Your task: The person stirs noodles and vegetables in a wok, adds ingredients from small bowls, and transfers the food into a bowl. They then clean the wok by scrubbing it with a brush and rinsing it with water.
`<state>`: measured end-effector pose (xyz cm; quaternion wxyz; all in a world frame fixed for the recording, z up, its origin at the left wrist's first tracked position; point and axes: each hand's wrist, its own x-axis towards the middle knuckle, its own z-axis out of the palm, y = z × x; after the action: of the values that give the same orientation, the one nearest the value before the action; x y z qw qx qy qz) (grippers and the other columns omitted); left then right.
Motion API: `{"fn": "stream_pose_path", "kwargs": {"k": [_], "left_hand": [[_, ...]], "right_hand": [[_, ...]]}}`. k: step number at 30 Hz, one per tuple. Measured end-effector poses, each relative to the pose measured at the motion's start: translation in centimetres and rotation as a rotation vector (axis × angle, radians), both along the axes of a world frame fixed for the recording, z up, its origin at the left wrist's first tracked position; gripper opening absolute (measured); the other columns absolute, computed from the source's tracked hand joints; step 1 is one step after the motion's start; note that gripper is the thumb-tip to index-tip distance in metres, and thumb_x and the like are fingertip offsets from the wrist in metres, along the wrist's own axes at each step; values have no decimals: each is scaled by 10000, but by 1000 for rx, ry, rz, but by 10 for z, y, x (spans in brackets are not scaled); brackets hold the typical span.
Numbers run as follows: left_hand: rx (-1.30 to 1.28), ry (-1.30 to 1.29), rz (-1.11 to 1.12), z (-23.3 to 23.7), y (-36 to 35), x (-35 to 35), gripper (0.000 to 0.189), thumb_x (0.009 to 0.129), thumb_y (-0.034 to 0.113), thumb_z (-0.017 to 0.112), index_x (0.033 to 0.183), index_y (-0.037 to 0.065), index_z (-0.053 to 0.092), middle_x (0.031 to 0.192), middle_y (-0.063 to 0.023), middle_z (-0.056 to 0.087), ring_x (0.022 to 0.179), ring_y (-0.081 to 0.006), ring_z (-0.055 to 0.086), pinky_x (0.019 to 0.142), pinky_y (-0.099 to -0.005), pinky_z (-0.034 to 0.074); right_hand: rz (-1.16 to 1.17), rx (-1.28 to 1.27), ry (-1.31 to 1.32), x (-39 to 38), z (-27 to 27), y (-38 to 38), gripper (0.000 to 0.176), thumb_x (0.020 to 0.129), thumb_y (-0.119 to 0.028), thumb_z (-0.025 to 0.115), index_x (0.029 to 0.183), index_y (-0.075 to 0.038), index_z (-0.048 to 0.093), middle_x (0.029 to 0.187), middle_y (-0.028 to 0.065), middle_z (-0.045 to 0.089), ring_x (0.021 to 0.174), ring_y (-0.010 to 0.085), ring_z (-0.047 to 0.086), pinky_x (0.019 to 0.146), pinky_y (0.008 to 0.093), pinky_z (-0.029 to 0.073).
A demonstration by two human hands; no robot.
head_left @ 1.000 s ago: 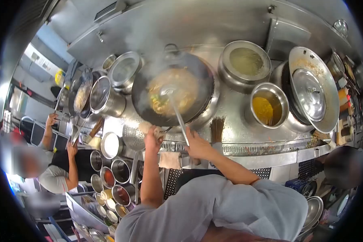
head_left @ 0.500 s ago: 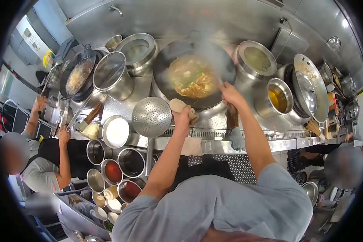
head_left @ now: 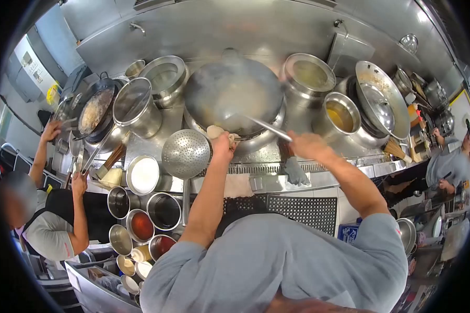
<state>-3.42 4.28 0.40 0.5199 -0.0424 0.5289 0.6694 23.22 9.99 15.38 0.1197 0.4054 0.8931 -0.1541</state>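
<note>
Both grips: closed; the left hand [head_left: 223, 145] grasps a pale folded cloth [head_left: 214, 131], and the right hand [head_left: 310, 145], slightly blurred, is wrapped around the end of a long metal tool [head_left: 269, 128].
Wok [head_left: 203, 99]: upper centre of the frame, on the bench [head_left: 302, 119], up and to the left of the right hand.
Tool's long axis: a slant from right of centre up leftward over the wok's near edge; its far end fades into steam [head_left: 240, 94], so its head cannot be made out.
Nearer hand: the left, with its cloth at the wok's lower edge; whether a handle lies inside the cloth cannot be told. The right hand is farther off, reaching in through the tool.
Wok's look: wide, round, dark and dull, its middle clouded over; the contents are too veiled to name.
Neighbours: a perforated skimmer [head_left: 185, 154] just beside the left hand, left of centre; a pot of yellow liquid [head_left: 342, 115] up and to the right of the right hand.
</note>
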Motion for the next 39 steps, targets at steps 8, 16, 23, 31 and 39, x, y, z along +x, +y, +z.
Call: {"fn": "stream_pose_path", "kwargs": {"k": [8,16,23,31,39], "left_hand": [[20,35,-6,26,-10,5,185,888,163,544,1016,36,504,809,-97,613,603,-175,595,386,-213,393],[-14,87,42,6,7,2,216,871,162,562,1044,49,497,856,-102,607,593,-172,592,386,-230,382],[29,61,27,-4,8,-2,443,806,125,598,1181,124,363,924,-86,566,670,-162,581,423,-258,400],[102,4,-78,7,-7,-4,380,858,211,639,1156,134,415,957,-63,570,732,-169,601,485,-279,477],[258,-102,-175,6,-10,4,325,877,198,656,1117,109,456,949,-80,589,770,-204,629,491,-273,496]], "right_hand": [[-2,167,1,70,116,-12,482,926,-242,513,1354,-48,402,866,230,662,820,417,637,749,516,493],[17,148,-225,78,47,-5,315,904,-134,497,1187,-13,429,879,242,661,803,404,661,718,507,512],[-65,101,-155,9,-37,23,251,901,-73,419,1140,3,413,876,272,658,832,426,662,721,525,513],[-110,3,126,-46,-50,75,277,873,-82,441,1128,28,438,861,272,648,716,383,662,621,475,523],[-625,-359,541,-46,-25,55,262,837,-101,523,1065,15,462,656,94,532,481,182,524,394,330,423]]}}
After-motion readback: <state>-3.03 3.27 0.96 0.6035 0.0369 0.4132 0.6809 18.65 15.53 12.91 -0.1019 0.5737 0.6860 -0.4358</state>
